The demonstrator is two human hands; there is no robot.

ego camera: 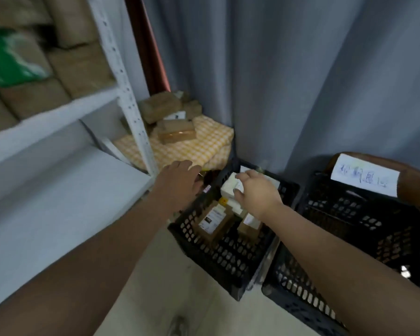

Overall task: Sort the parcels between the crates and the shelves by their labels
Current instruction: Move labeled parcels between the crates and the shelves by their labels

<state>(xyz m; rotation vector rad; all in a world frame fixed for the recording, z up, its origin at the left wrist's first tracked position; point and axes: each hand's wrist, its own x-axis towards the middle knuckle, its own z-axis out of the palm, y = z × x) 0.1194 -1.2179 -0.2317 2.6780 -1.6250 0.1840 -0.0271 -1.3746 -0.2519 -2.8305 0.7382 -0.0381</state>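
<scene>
Grey curtain behind, pale floor below. Two black crates: left crate holds brown parcels plus a white parcel, right hand gripping its edge. Left hand at that crate's far rim, blurred, can't tell its grip. Hands apart. White shelves on the left carry stacked parcels; right crate carries a paper label.

Left grip, bare, uncovered forearm at 7 o'clock, right grip, bare, uncovered forearm at 4 o'clock
</scene>
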